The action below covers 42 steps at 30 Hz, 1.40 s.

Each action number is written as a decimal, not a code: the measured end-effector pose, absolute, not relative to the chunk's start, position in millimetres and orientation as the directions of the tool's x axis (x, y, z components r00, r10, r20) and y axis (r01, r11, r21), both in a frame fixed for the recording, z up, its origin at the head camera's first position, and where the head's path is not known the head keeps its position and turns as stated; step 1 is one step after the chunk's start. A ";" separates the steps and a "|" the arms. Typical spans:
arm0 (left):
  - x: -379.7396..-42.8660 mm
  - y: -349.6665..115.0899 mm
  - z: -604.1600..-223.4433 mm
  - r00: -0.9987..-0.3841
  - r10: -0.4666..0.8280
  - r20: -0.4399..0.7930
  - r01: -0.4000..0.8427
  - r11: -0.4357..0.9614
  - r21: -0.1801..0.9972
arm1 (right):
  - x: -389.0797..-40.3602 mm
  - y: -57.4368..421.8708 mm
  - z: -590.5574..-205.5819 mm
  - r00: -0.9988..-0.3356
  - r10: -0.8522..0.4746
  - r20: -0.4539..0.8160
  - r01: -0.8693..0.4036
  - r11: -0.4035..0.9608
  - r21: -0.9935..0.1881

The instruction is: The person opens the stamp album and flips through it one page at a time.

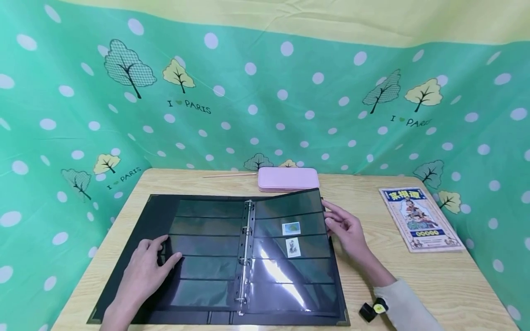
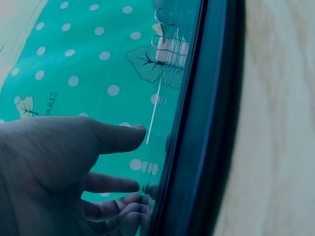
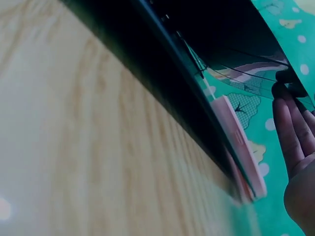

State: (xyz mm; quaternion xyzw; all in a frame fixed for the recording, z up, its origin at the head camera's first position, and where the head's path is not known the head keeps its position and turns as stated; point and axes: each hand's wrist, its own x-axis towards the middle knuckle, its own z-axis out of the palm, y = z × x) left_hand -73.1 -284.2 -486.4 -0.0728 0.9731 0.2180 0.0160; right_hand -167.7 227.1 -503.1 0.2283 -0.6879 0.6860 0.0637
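Note:
An open stamp album (image 1: 151, 220) with black pages and clear pocket strips lies on the table, its metal rings (image 1: 247, 257) down the middle. Two stamps sit in the right page (image 1: 290, 271): a blue one (image 1: 291, 228) and a pale one (image 1: 293, 247) below it. My left hand (image 1: 142, 271) rests on the left page near its outer edge, thumb and fingers spread apart. At the outer edge of the right page is my right hand (image 1: 348, 232), its fairly straight fingers (image 3: 290, 123) touching the page's underside. That page stands slightly raised at its upper right corner.
Behind the album lie a pink pencil case (image 1: 288, 178) and a thin stick-like item (image 1: 229, 175). A printed booklet (image 1: 422, 219) lies at the right. Polka-dot cloth (image 1: 265, 101) walls the table's back and sides. A small black object (image 1: 367, 312) is beside the right sleeve.

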 end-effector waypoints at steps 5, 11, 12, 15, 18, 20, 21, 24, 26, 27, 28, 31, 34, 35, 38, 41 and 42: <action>-71.1 -277.5 -482.2 -0.991 -0.132 -0.022 -0.128 0.894 0.429 | -161.6 223.0 -495.5 -0.858 -0.245 0.451 -0.460 -0.026 -0.888; -68.1 -262.8 -478.7 -0.996 -0.091 0.025 -0.068 0.874 0.482 | -157.4 216.3 -486.1 -0.820 -0.284 0.498 -0.500 -0.070 -0.863; -67.8 -260.0 -478.0 -0.996 -0.081 0.027 -0.058 0.871 0.488 | -156.7 215.4 -485.0 -0.816 -0.287 0.502 -0.504 -0.073 -0.861; -66.8 -250.5 -475.1 -0.998 -0.052 0.044 -0.024 0.867 0.498 | -153.4 215.0 -481.5 -0.828 -0.295 0.476 -0.484 -0.050 -0.874; -64.7 -240.7 -471.6 -0.998 -0.019 0.062 0.015 0.859 0.512 | -150.7 214.7 -479.4 -0.826 -0.309 0.472 -0.482 -0.049 -0.875; -62.8 -234.0 -469.1 -0.997 0.002 0.077 0.042 0.854 0.518 | -148.6 213.1 -477.1 -0.817 -0.320 0.480 -0.489 -0.057 -0.870; -62.1 -230.6 -468.0 -0.996 0.014 0.084 0.056 0.852 0.520 | -147.3 211.9 -475.8 -0.809 -0.327 0.489 -0.497 -0.065 -0.865; -59.2 -220.2 -462.5 -0.995 0.043 0.095 0.087 0.845 0.528 | -142.1 207.7 -471.0 -0.800 -0.352 0.486 -0.497 -0.065 -0.865; -57.6 -213.2 -458.1 -0.993 0.063 0.101 0.108 0.836 0.538 | -138.5 204.8 -467.7 -0.800 -0.371 0.472 -0.486 -0.062 -0.872; -56.9 -209.7 -455.7 -0.992 0.073 0.107 0.121 0.828 0.547 | -136.6 203.5 -466.2 -0.800 -0.379 0.465 -0.479 -0.062 -0.875; -56.0 -206.4 -452.9 -0.990 0.083 0.115 0.133 0.820 0.557 | -135.0 202.3 -465.0 -0.799 -0.388 0.460 -0.475 -0.062 -0.878; -54.8 -196.2 -445.3 -0.984 0.109 0.142 0.173 0.788 0.591 | -131.4 199.4 -462.2 -0.788 -0.412 0.458 -0.474 -0.068 -0.878; -54.5 -185.4 -438.8 -0.979 0.135 0.154 0.203 0.745 0.636 | -128.8 197.3 -460.2 -0.771 -0.437 0.462 -0.484 -0.070 -0.873; -54.6 -181.7 -437.2 -0.978 0.142 0.151 0.207 0.729 0.652 | -128.0 196.6 -459.7 -0.764 -0.448 0.464 -0.487 -0.070 -0.870; -55.2 -170.6 -434.0 -0.976 0.162 0.145 0.216 0.668 0.712 | -125.2 193.6 -458.7 -0.746 -0.486 0.456 -0.480 -0.083 -0.874; -56.8 -160.1 -432.6 -0.970 0.183 0.160 0.239 0.602 0.762 | -121.6 189.5 -458.3 -0.725 -0.527 0.443 -0.455 -0.115 -0.883; -57.4 -156.8 -432.2 -0.967 0.188 0.173 0.252 0.577 0.777 | -120.3 188.0 -458.3 -0.719 -0.540 0.437 -0.444 -0.127 -0.887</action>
